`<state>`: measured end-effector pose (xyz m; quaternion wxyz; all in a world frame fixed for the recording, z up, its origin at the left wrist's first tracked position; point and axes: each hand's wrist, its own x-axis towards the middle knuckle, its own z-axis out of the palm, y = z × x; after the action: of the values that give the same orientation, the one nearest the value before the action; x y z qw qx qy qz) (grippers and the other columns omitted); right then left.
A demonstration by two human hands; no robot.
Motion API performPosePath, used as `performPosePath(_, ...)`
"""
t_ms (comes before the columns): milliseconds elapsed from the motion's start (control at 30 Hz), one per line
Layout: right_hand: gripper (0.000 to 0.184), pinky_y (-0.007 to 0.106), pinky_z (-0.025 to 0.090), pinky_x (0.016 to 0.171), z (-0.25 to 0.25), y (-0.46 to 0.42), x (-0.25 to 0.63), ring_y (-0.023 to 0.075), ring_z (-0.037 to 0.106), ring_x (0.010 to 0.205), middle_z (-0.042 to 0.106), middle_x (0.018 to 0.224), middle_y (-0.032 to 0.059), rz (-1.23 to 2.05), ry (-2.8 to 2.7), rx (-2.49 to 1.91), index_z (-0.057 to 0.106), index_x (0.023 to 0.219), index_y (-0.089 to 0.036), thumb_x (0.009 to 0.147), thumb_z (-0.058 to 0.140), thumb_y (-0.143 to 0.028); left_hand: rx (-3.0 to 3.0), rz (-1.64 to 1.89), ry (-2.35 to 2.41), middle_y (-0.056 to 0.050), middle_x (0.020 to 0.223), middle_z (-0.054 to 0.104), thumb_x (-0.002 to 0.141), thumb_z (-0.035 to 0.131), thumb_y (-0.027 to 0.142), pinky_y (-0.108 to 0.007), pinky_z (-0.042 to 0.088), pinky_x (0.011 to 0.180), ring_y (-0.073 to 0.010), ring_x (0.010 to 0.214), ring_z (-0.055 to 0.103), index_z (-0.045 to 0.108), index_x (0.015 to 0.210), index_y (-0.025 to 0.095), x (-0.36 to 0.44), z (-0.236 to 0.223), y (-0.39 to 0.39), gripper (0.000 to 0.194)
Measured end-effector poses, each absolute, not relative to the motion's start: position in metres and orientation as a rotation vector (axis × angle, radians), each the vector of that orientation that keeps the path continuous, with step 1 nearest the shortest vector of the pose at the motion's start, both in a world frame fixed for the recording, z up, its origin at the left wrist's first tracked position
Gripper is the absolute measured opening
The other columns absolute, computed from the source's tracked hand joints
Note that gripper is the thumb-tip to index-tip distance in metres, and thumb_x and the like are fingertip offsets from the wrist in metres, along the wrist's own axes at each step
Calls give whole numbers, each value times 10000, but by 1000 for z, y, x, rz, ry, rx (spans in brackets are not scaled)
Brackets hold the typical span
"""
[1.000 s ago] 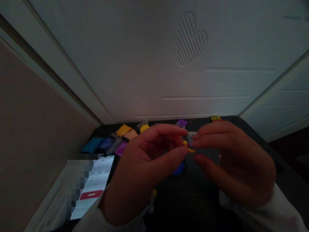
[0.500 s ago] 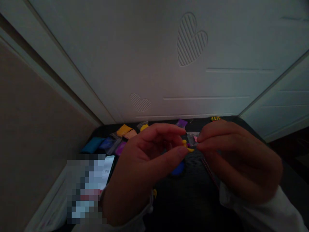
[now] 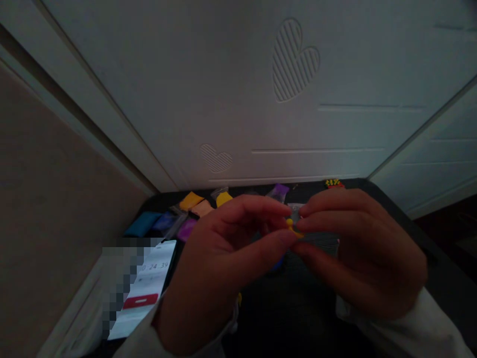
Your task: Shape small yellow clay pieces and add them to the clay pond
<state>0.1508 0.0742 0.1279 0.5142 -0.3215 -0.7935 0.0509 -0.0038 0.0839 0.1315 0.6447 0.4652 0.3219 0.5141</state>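
Between the thumb and fingers of my left hand (image 3: 227,263) is a small yellow clay piece (image 3: 289,223), with a rounded knob and a thin tail pointing right. My right hand (image 3: 365,253) meets it from the other side, its fingertips and thumb closed around the tail end. The fingers cover much of the piece. Under my left thumb, part of a blue round thing (image 3: 278,261) shows on the dark table. Behind the fingertips lies a clear plastic bag (image 3: 295,211), partly hidden.
Several colored clay packets, among them a teal one (image 3: 142,223), an orange one (image 3: 191,200) and a purple one (image 3: 280,191), lie along the table's back. A lit phone (image 3: 152,278) rests at left. A yellow-dotted thing (image 3: 333,183) sits by the white panel (image 3: 238,89).
My right hand has moved left and slightly down, from apart to touching the yellow clay piece. The left fingertips and piece have shifted slightly right. More of the phone's screen shows.
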Motion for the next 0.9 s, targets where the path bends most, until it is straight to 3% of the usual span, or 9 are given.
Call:
performPosePath(300, 243, 250, 471, 735, 128, 73, 152, 116, 549, 843, 590, 892, 41, 145, -1908, -766, 591, 867, -121, 640, 642, -48, 1067, 1156, 784, 17, 697, 665, 645, 676, 180, -164, 463, 601, -96, 662, 585, 684, 690, 220, -5, 133, 83, 61)
performPosePath(633, 254, 260, 474, 721, 126, 72, 151, 127, 559, 829, 595, 884, 34, 196, -1889, -763, 584, 869, -146, 639, 626, -46, 1075, 1120, 799, 37, 587, 572, 634, 685, 183, -153, 423, 519, -63, 542, 501, 682, 660, 225, -6, 135, 82, 49)
performPosePath(900, 267, 277, 482, 720, 126, 72, 151, 136, 565, 817, 600, 877, 37, 182, -1873, -765, 585, 871, -157, 632, 630, -47, 1183, 1185, 815, 20, 648, 615, 647, 675, 177, -180, 424, 534, -93, 595, 529, 684, 668, 239, -6, 132, 82, 66)
